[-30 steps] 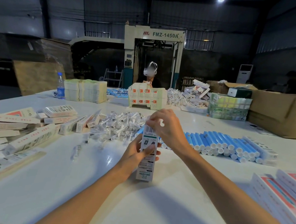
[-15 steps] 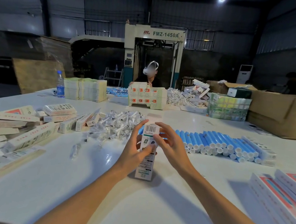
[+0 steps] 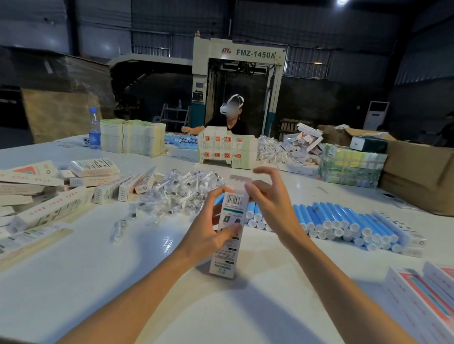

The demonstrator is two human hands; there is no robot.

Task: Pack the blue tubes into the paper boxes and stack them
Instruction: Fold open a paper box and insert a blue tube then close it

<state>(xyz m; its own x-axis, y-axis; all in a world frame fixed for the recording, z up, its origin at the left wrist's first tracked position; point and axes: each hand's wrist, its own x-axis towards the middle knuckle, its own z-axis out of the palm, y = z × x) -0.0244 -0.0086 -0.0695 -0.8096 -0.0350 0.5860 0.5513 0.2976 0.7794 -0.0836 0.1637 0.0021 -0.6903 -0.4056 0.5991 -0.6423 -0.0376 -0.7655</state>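
Upright on the table, a paper box is gripped round its middle by the left hand, steadying it. At its top, the right hand, fingers loosely spread, touches the raised flap, probably to close it. Blue tubes lie just beyond the right wrist.
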